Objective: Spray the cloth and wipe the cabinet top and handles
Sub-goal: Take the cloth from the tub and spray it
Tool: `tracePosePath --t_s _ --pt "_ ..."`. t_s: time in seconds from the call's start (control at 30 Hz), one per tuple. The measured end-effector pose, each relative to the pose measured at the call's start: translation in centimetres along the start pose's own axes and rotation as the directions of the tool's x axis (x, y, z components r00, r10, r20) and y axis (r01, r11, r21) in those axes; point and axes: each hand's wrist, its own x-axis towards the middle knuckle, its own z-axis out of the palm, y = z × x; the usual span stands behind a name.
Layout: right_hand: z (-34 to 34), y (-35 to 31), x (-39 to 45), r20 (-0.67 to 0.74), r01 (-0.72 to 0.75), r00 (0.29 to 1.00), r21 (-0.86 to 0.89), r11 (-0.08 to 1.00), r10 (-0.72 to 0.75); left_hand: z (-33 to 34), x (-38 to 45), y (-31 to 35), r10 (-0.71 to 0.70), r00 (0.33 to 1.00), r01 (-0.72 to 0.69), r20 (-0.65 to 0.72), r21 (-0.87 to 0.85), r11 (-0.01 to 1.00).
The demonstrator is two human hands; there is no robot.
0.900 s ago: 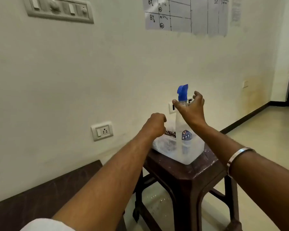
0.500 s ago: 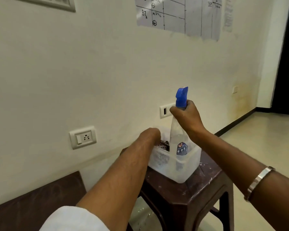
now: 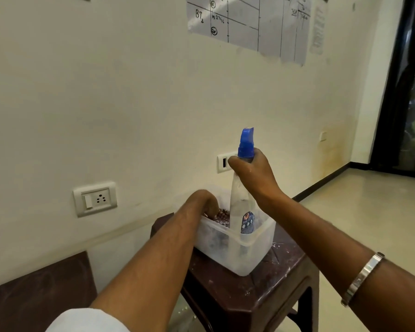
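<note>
A clear spray bottle (image 3: 241,204) with a blue trigger head stands upright in a translucent plastic tub (image 3: 249,250). My right hand (image 3: 252,173) is wrapped around the bottle's neck just under the blue head. My left hand (image 3: 201,202) reaches down into the tub's left side, its fingers on a dark patterned cloth (image 3: 222,215). The fingertips are hidden behind the hand and the tub wall, so I cannot tell whether they grip the cloth. A dark brown cabinet top (image 3: 34,291) shows at the lower left; its handles are out of view.
The tub sits on a dark brown plastic stool (image 3: 261,291) against a cream wall. The wall carries a socket (image 3: 95,198) to the left, a second socket plate (image 3: 223,162) behind the bottle, and a paper chart (image 3: 249,25) above. Tiled floor and a dark doorway (image 3: 407,92) lie right.
My right hand went from open beside the bottle to closed around its neck. My left hand dropped from above the tub down into it. The view has moved closer.
</note>
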Motion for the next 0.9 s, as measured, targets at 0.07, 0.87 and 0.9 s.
tracePosePath --t_s 0.07,0.87,0.9 --pt "0.0 0.0 0.0 -0.007 0.002 1.000 -0.004 1.000 -0.002 0.1 -0.1 0.0 0.009 0.999 -0.007 0.053 -0.046 0.999" --pt "-1.3 -6.3 -0.7 -0.157 0.095 0.983 -0.004 0.995 -0.094 -3.2 -9.6 -6.0 0.022 0.794 -0.607 -0.607 -0.795 -0.018" --pt "-1.5 -7.5 -0.7 -0.151 0.132 0.980 -0.011 0.991 -0.132 -3.4 -10.2 -6.3 0.005 0.776 -0.630 -0.631 -0.776 -0.030"
